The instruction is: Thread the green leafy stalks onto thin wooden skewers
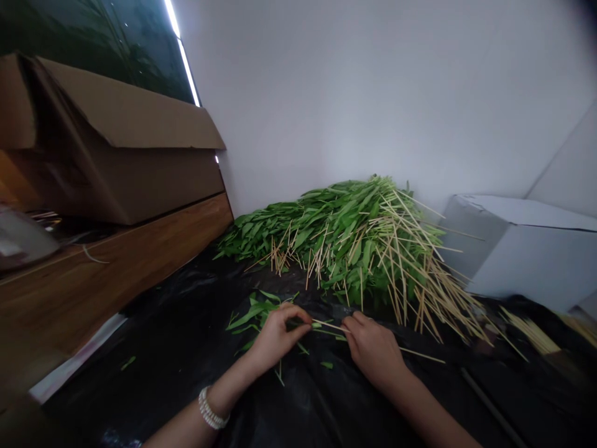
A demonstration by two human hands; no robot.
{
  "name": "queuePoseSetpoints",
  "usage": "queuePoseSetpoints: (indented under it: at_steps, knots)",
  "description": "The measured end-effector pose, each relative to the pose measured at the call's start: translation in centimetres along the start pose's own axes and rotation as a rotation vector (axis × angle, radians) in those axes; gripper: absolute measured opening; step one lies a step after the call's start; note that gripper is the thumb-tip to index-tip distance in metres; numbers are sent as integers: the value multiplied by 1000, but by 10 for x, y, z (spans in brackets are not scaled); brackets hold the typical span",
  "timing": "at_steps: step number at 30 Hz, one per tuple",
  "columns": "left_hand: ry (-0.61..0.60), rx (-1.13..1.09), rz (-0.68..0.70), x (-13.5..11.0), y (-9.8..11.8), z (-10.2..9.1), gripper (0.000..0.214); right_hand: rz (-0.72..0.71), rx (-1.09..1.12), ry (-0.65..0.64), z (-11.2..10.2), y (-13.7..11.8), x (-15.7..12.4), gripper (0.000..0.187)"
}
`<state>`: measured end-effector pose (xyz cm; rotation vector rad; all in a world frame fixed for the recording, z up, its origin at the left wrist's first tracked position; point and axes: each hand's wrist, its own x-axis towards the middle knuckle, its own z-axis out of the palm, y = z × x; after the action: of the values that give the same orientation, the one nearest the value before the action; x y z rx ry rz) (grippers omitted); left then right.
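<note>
Fingers [301, 312] of the left hand [275, 336], tips drawn together, pinch a thin wooden stick [330, 325]; the right hand [373, 345] has its own curled closely around it. The stick lies over black plastic sheeting [172, 348], beside loose green leaves [247, 317], before a heap of leafy sticks [326, 218].

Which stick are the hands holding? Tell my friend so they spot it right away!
Find the leafy pile in front of the white wall. Nearer you, over the black sheet, are a left hand and a right hand. The thin pale stick stretches between them; unlike the sticks in the pile, it's pinched by both.
</note>
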<state>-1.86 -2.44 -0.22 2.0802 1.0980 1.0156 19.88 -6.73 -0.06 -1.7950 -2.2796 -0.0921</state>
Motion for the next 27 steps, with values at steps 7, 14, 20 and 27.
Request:
queuePoseSetpoints:
  at_steps: [7, 14, 20, 27]
  knots:
    - [120, -278, -155, 5, -1, -10, 33, -4, 11, 47, 2, 0, -1, 25]
    - [68, -367, -217, 5, 1, -11, 29, -114, 71, 203, 6, -1, -3, 28]
    - [74, -401, -235, 5, 0, -11, 27, -210, 67, 304, 8, -3, -6, 24]
    - [36, -440, -248, 4, 4, -10, 26, -225, 31, 329, 11, -3, -6, 25]
